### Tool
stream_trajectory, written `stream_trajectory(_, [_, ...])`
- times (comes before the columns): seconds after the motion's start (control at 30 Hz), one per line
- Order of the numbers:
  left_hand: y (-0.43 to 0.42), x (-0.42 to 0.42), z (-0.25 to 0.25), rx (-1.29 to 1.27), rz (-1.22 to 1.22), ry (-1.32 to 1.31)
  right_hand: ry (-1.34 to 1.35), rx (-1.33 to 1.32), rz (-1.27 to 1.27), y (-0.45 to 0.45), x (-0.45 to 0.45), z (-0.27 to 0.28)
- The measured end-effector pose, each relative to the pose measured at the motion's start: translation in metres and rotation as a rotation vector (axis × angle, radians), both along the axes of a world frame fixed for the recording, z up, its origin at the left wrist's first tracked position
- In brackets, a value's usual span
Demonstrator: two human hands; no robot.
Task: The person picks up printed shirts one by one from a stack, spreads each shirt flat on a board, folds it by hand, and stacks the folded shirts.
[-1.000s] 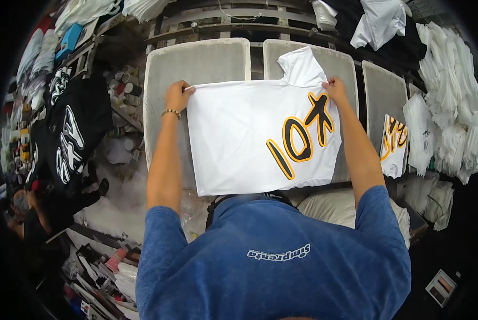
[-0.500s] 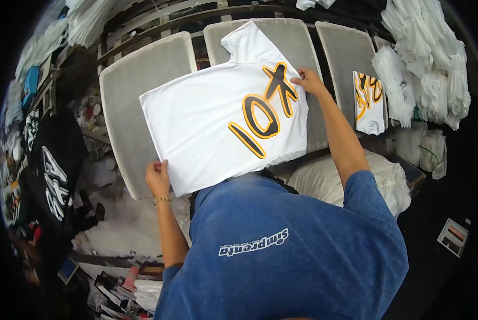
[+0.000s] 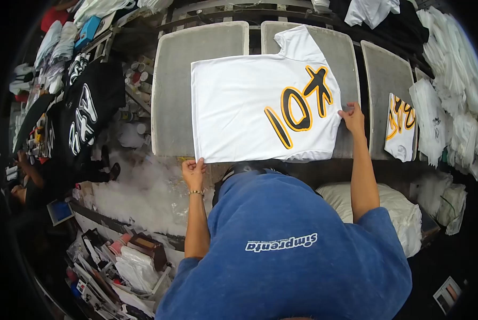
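Note:
A white T-shirt (image 3: 233,106) printed with black, orange-edged characters lies spread over two grey boards, one sleeve stretched toward the far side. My left hand (image 3: 194,173) is closed on the shirt's near left corner, thumb and fingers pinching the fabric. At the right edge, below the print, my right hand (image 3: 352,118) pinches the cloth between thumb and fingers. Beneath the shirt's left part is one grey board (image 3: 169,96); a second grey board (image 3: 345,58) shows beyond the sleeve.
A third board (image 3: 380,69) to the right carries a folded printed white garment (image 3: 401,136). White cloths (image 3: 452,80) hang at far right. A wrapped white bundle (image 3: 399,213) sits by my right arm. At left are black printed garments (image 3: 84,117) and another person's arm (image 3: 31,170).
The view has turned, so everything sits further right and the shirt looks less tilted. My right hand has slid down along the shirt's right edge; my left stays at its corner.

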State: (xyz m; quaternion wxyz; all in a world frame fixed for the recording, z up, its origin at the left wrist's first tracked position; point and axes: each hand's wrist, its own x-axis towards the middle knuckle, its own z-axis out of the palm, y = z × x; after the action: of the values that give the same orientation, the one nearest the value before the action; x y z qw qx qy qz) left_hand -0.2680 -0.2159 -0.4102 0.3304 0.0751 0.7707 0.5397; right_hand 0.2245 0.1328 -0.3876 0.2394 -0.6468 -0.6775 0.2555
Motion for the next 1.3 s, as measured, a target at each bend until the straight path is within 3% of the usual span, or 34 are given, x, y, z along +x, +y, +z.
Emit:
stream_trajectory(0.07, [-0.006, -0.002, -0.006, 0.070, -0.029, 0.020, -0.201, 0.149, -0.002, -0.033, 0.012, -0.004])
stream_trajectory(0.13, [-0.012, -0.006, -0.007, 0.133, -0.061, 0.029, -0.061, -0.827, -0.141, -0.070, 0.008, 0.048])
stream_trajectory(0.2, [-0.013, -0.009, -0.002, 0.142, -0.250, 0.124, -0.011, -1.293, -0.051, -0.114, 0.018, 0.048])
stream_trajectory(0.27, [-0.018, -0.017, -0.010, 0.110, -0.327, 0.186, 0.054, -1.383, 0.089, -0.149, 0.026, 0.034])
stream_trajectory(0.33, [-0.015, -0.017, -0.002, 0.071, -0.396, 0.179, 0.229, -0.692, 0.107, -0.190, 0.022, -0.007])
stream_trajectory(0.4, [-0.013, -0.014, 0.010, 0.028, -0.475, 0.372, 0.557, -0.758, -0.035, -0.198, 0.010, -0.039])
stream_trajectory(0.5, [-0.007, -0.019, 0.023, -0.155, -0.532, 0.553, 0.919, -0.807, -0.071, -0.210, -0.016, -0.033])
stream_trajectory(0.53, [-0.005, -0.021, 0.030, -0.151, -0.540, 0.555, 0.923, -0.802, -0.077, -0.213, -0.012, -0.033])
stream_trajectory(0.6, [0.001, -0.025, 0.044, -0.195, -0.716, 0.810, 0.770, -0.848, 0.011, -0.222, -0.002, -0.019])
stream_trajectory(0.63, [0.007, -0.030, 0.050, -0.189, -0.719, 0.809, 0.822, -0.800, -0.003, -0.222, -0.005, 0.018])
stream_trajectory(0.7, [0.023, -0.045, 0.061, 0.076, -0.739, 1.020, 0.857, -0.861, 0.007, -0.204, 0.005, 0.059])
stream_trajectory(0.73, [0.034, -0.050, 0.072, 0.078, -0.740, 1.018, 0.897, -0.925, 0.019, -0.193, 0.008, 0.073])
stream_trajectory(0.8, [0.068, -0.060, 0.086, 0.201, -0.642, 0.281, 0.918, -0.847, 0.002, -0.155, 0.002, 0.090])
stream_trajectory(0.87, [0.102, -0.089, 0.063, 0.102, -0.600, 0.303, 1.044, -0.789, -0.170, -0.102, -0.030, 0.126])
stream_trajectory(0.93, [0.145, -0.084, 0.051, 0.095, -0.552, 0.297, 1.059, -0.717, -0.216, -0.029, -0.030, 0.074])
stream_trajectory(1.1, [0.161, -0.081, 0.028, 0.086, -0.514, 0.301, 0.178, -0.595, -0.113, -0.003, -0.032, 0.068])
stream_trajectory(1.23, [0.140, -0.070, 0.036, 0.112, -0.469, 0.268, 0.242, -0.524, -0.094, -0.043, -0.032, 0.053])
stream_trajectory(1.3, [0.132, -0.073, 0.033, -0.012, -0.410, 0.261, 0.275, -0.512, -0.111, -0.049, -0.039, 0.045])
